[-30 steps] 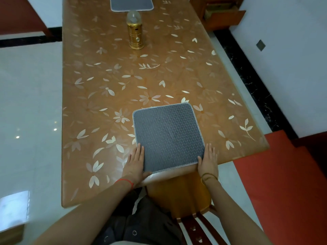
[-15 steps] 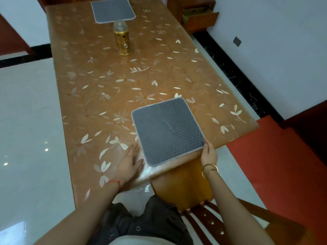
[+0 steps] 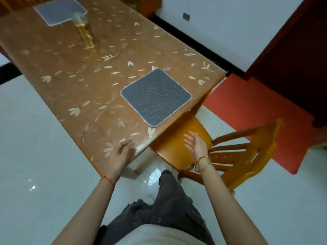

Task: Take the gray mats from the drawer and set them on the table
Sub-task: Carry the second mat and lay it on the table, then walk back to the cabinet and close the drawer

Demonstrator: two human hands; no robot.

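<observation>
The near gray mat point(image 3: 155, 97) is laid flat on the desk point(image 3: 70, 76), close to the edge on the chair's side, and no hand is on it. The far gray mat point(image 3: 60, 12) is seen flat at the other end, cut off by the top of the view, with a golden bottle point(image 3: 85, 32) stood upright just in front of it. Both hands are kept apart and nothing is held. The left hand point(image 3: 120, 152), a red cord point(image 3: 107, 180) tied at its wrist, is held over the desk's near corner with fingers loosely curled; contact with the desk cannot be told. The right hand point(image 3: 195, 144), a gold bangle point(image 3: 203, 163) worn at its wrist, is spread with fingers straight above the seat of the wooden chair point(image 3: 247, 147), which is tucked partly under the desk.
</observation>
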